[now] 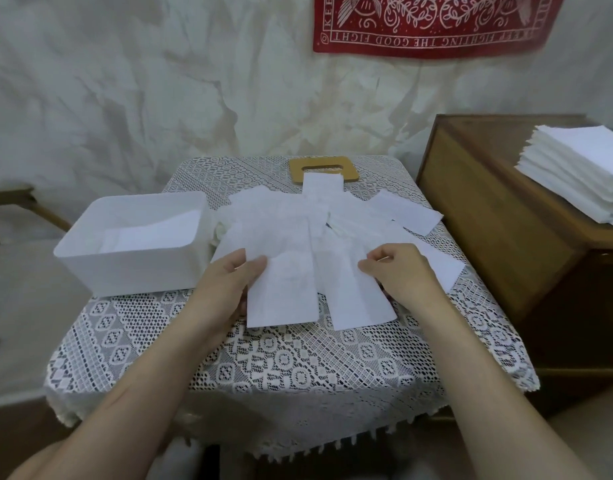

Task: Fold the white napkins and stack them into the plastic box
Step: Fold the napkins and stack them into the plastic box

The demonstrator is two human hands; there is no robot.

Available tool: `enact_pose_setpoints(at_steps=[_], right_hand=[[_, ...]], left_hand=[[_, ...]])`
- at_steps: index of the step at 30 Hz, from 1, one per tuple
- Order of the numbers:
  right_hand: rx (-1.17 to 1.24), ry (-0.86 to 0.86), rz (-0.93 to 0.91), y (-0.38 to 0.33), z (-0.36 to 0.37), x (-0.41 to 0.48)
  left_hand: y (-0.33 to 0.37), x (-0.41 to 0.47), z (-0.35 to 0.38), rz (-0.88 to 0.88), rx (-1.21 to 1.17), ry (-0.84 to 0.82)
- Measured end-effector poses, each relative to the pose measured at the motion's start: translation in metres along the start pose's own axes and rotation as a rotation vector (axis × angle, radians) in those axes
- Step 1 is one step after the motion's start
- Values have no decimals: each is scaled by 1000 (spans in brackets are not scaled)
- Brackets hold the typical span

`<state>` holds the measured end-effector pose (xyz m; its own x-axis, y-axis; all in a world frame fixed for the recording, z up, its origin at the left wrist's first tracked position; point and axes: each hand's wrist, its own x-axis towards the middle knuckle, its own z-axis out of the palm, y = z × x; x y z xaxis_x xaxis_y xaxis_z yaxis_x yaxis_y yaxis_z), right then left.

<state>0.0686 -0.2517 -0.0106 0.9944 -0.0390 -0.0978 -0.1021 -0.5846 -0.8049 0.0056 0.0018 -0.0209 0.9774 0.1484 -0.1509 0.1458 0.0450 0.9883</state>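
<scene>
The left hand [225,282] grips the nearest folded napkin [280,296] at its upper left edge, thumb laid across the top and fingers tucked beneath, so the strip runs from the hand toward the person. The right hand [400,271] is set, knuckles up and fingers curled, on the right edge of a second folded napkin [358,299] lying just beside the first; whether it pinches the paper or only presses it cannot be told. The two strips lie side by side between the hands, their near ends on the lace tablecloth [280,372], which has a broad open stretch from those ends to the table's fringed front edge. Behind the hands a loose spread of white napkins [284,220] fans across the middle of the table, overlapping one another; one reaches back onto a flat wooden frame with a slot [298,166] at the far edge, and another [407,211] lies near the right edge. The white plastic box [131,273] stands at the table's left edge, just beside the left hand and touching the spread, with a folded napkin [152,233] lying flat on its floor. Close against the table's right side stands a wooden cabinet [499,216], higher than the tabletop, bearing a squared stack of white napkins [582,168]. A red printed cloth [433,29] hangs on the crumpled pale wall behind.
</scene>
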Motion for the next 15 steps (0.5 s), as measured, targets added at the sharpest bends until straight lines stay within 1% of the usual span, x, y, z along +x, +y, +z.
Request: enact_pose_setpoints(at_steps=[3, 6, 7, 10, 11, 13, 15], right_hand=[[-150, 51, -59, -2, -1, -7], [-145, 119, -150, -4, -6, -8], [-68, 117, -174, -6, -8, -9], [352, 67, -178, -15, -15, -14], [458, 49, -171, -19, -18, -16], [598, 21, -152, -24, -21, -21], [687, -32, -129, -27, -21, -22]], left_hand=[[4, -3, 3, 2, -9, -6], [2, -3, 4, -1, -23, -7], [2, -4, 5, -5, -28, -6], [4, -5, 6, -13, -38, 13], [5, -5, 7, -17, -37, 20], [5, -4, 7, -20, -36, 28], [5, -4, 7, -26, -50, 22]])
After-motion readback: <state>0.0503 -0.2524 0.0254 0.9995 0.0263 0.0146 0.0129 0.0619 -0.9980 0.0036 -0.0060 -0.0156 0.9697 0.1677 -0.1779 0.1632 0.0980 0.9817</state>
